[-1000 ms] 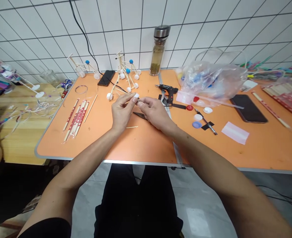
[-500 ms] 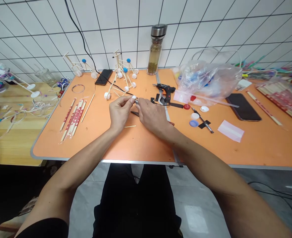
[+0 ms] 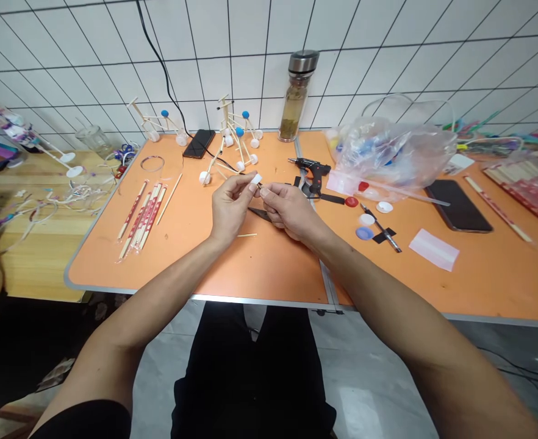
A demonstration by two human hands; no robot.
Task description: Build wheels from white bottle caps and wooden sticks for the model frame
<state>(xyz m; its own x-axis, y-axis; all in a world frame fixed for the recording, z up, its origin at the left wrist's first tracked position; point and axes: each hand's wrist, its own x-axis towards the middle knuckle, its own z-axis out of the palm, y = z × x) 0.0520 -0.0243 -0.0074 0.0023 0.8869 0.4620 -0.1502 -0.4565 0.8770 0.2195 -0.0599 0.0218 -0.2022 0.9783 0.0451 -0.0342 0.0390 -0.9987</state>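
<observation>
My left hand (image 3: 230, 206) pinches a small white bottle cap (image 3: 255, 179) between thumb and fingertips above the orange table (image 3: 251, 268). My right hand (image 3: 288, 209) is closed right beside it, fingertips pinched at the cap on something too small to make out. Under the hands lie scissors (image 3: 258, 213) and a short wooden stick (image 3: 247, 235). Behind them stand stick models (image 3: 235, 143) with white and blue caps as wheels.
Wrapped chopsticks (image 3: 143, 213) lie at the left. A glue gun (image 3: 310, 167), loose caps (image 3: 365, 225), a plastic bag (image 3: 388, 152), two phones (image 3: 459, 207) and a glass bottle (image 3: 299, 94) are around. A wooden table (image 3: 31, 244) with clutter stands further left.
Both hands stay together on the cap, shifting slightly as the fingers work it. The view has swayed a little.
</observation>
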